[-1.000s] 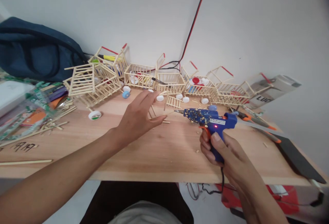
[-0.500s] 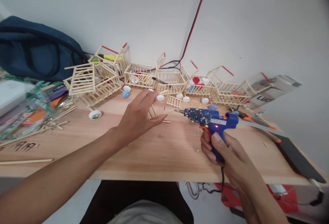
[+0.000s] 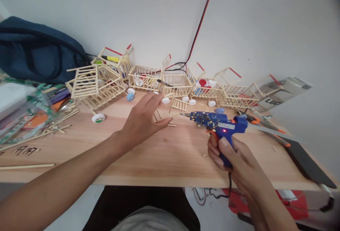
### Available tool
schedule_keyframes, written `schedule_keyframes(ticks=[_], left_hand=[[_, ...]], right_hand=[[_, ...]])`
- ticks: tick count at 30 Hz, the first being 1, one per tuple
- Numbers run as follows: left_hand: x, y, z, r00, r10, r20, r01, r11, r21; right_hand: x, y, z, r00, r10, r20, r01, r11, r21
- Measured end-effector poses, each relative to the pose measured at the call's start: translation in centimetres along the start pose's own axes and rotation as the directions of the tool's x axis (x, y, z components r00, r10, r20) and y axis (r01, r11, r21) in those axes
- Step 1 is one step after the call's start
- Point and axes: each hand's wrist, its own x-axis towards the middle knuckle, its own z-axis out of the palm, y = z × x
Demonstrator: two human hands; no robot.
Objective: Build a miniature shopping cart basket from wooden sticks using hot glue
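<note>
My right hand (image 3: 230, 153) is wrapped round the handle of a blue hot glue gun (image 3: 221, 122), its red light lit and its barrel crusted with specks. A clear glue stick (image 3: 261, 130) sticks out of its back. The nozzle points left and meets, or nearly meets, the end of a thin wooden stick (image 3: 175, 115). My left hand (image 3: 143, 119) grips a small frame of wooden sticks (image 3: 171, 104) between thumb and fingers, which hide part of it. Just behind lies a small ladder-like stick panel (image 3: 180, 104) on the table.
Several stick-built carts (image 3: 207, 91) with red handles and bottle-cap wheels line the wall. A dark blue bag (image 3: 39, 50) and plastic packets (image 3: 29, 117) lie at left. Orange-handled pliers (image 3: 268, 128) and a black slab (image 3: 305, 160) lie at right on the wooden table (image 3: 159, 167).
Almost nothing differs. The glue gun's rear has shifted very slightly to the right, while its nozzle stays by the stick and my left hand keeps its place.
</note>
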Motion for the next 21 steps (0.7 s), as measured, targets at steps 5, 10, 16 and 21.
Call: schedule_keyframes(ticks=[5, 10, 16, 21], left_hand=[[-0.05, -0.02, 0.0, 1.0, -0.008, 0.021, 0.008, 1.0, -0.009], [-0.04, 0.1, -0.06, 0.999, -0.008, 0.033, 0.009, 1.0, -0.017], [-0.13, 0.05, 0.1, 0.999, 0.001, 0.032, 0.0, 1.0, -0.028], [-0.29, 0.27, 0.23, 0.999, -0.001, 0.041, 0.003, 1.0, -0.03]], right_hand=[[0.04, -0.13, 0.15, 1.0, -0.009, -0.014, 0.009, 1.0, 0.004], [0.02, 0.11, 0.13, 1.0, -0.012, -0.024, 0.011, 1.0, -0.021], [-0.01, 0.07, 0.06, 0.993, -0.087, -0.077, 0.084, 0.995, -0.045], [0.54, -0.39, 0.36, 0.985, -0.142, -0.102, 0.141, 0.99, -0.017]])
